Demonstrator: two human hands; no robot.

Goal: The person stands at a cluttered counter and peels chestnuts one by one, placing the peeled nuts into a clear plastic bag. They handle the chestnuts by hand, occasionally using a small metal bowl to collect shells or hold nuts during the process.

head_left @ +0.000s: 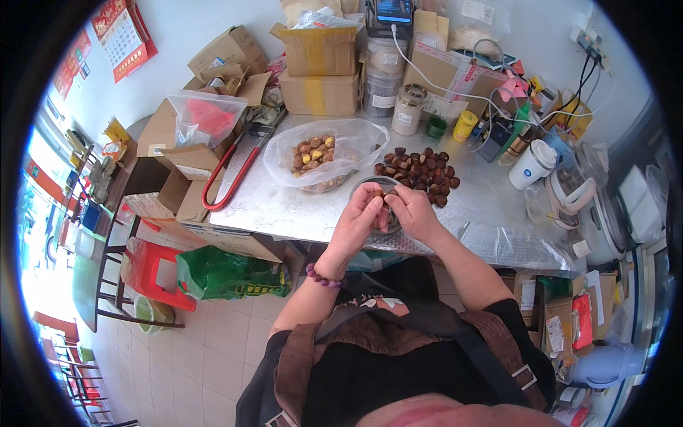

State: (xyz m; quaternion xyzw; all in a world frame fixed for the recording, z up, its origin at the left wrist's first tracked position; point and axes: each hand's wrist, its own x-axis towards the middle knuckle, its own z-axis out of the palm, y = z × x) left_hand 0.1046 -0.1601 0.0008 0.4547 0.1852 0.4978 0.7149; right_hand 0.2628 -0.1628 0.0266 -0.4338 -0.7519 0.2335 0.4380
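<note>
My left hand [365, 207] and my right hand [412, 209] meet above a round bowl [363, 184] near the table's front edge. Between my fingertips is a brown chestnut [382, 194], gripped from both sides and partly covered by the fingers. Just beyond and to the right lies a loose pile of dark brown chestnuts [427, 169]. A clear plastic bag [357, 134] to the left holds lighter brown and yellow chestnuts [315, 153]. The hands hide much of the bowl and what lies in it.
Red-handled bolt cutters [228, 198] lie at the table's left edge beside open cardboard boxes [200, 163]. Along the back stand stacked boxes [320, 93], jars [408, 109] and a yellow can [465, 126]. A white lidded cup [533, 163] and cables are at the right.
</note>
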